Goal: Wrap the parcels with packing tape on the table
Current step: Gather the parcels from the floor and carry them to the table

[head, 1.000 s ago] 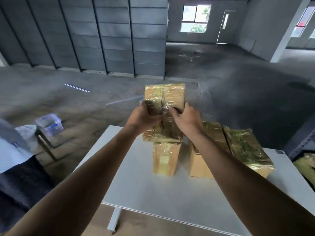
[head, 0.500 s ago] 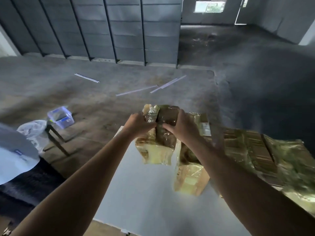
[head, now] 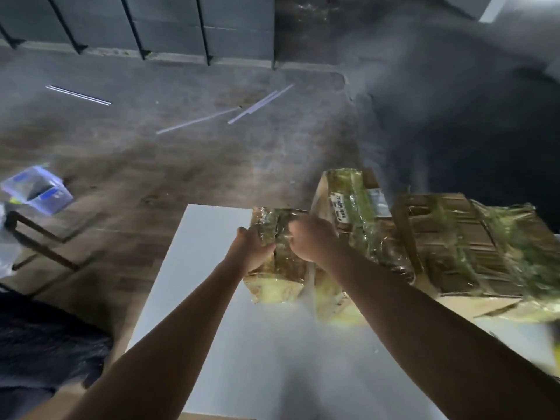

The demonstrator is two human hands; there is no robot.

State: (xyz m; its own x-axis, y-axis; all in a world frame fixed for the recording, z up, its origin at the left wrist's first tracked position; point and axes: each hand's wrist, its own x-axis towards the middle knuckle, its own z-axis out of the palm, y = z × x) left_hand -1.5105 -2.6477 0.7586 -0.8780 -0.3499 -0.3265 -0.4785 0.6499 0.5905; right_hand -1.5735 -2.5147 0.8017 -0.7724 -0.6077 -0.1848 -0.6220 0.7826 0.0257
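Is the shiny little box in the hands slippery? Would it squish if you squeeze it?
Probably a bit slippery: the small parcel is covered in glossy tape that shines. It is likely stiff, since its corners look square while the left hand and right hand grip it. With flat sides, it shouldn't roll.

Left hand (head: 253, 251), right hand (head: 312, 242) and forearms (head: 181, 322) are bare.

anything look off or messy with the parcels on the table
The tape on the big parcel at the right is crumpled and baggy, not tight, and the parcel lies askew on the table. Blur hides finer damage.
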